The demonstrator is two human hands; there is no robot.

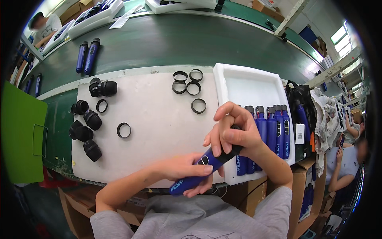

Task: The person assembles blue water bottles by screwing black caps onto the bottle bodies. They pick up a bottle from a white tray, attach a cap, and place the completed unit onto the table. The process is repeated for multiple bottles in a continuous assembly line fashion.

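Observation:
A blue handheld microphone [215,160] lies slanted between my hands, over the front edge of a pale work mat [153,99]. My left hand [175,168] is wrapped round its blue handle. Fingers of my right hand [244,133] close on its dark upper end, which they partly cover. Several black rings [193,88] lie at the mat's far side, and two more, including one ring [123,130], lie farther left. Several black microphone heads [92,119] are grouped at the left. Beside my right hand, a white foam tray [219,81] holds a row of blue microphone bodies [271,133] without heads.
Beyond the mat runs a dark green conveyor belt [159,44] carrying two blue microphones [91,56]. A bright green panel [24,135] stands left, a black bag [301,103] right. Cardboard boxes [254,195] sit below. Other people work at upper left [49,28] and far right [343,159].

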